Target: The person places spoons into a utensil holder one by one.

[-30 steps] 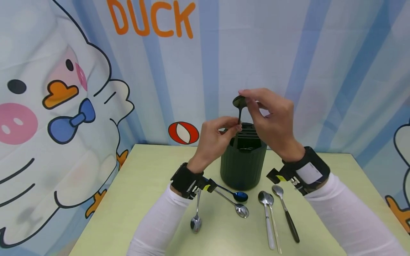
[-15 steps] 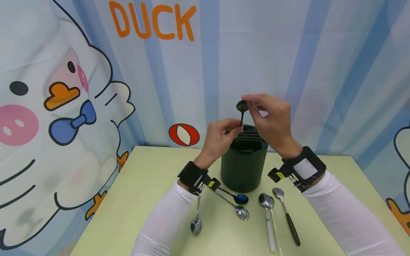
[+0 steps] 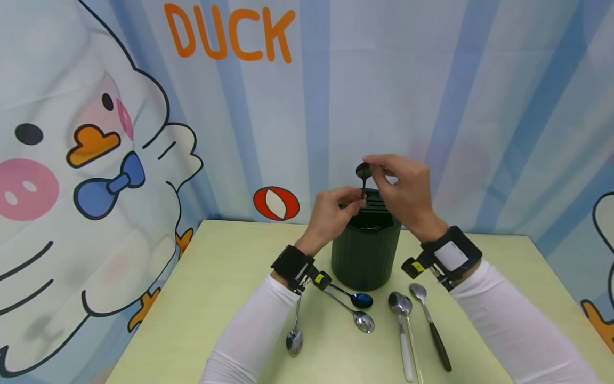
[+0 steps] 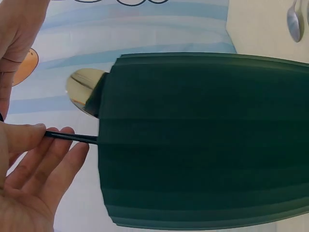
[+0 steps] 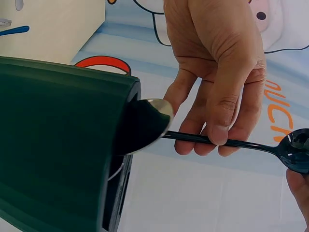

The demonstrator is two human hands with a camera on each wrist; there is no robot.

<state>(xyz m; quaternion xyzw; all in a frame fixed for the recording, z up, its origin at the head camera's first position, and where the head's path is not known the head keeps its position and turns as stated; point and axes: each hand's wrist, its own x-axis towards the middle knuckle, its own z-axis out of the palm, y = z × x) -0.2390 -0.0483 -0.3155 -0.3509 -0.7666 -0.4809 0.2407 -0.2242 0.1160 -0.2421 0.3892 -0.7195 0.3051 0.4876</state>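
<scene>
A dark, shiny spoon (image 3: pixel 364 170) stands upright, bowl up, over the dark green ribbed utensil holder (image 3: pixel 365 256). My left hand (image 3: pixel 331 217) pinches its thin handle between thumb and fingers, just above the holder's rim. At the top, my right hand (image 3: pixel 405 192) grips the bowl's edge with thumb and fingertips. The handle's lower end drops behind the rim and is hidden in the left wrist view. Beside it, a second spoon's bright bowl (image 4: pixel 83 87) pokes out of the holder's mouth. Only a fingertip (image 5: pixel 299 186) of my right hand shows in the right wrist view.
On the pale yellow table (image 3: pixel 230 277) in front of the holder lie a blue spoon (image 3: pixel 361 300), two silver spoons (image 3: pixel 363 321) (image 3: pixel 295 342), a white-handled spoon (image 3: pixel 405 352), a thin-handled one beside it, and a black-handled spoon (image 3: pixel 438 344). A duck-print curtain (image 3: pixel 384 80) hangs behind.
Both hands have come down with the dark spoon, and its handle has sunk lower into the holder. The left hand also shifted slightly right. The spoons on the table lie as before.
</scene>
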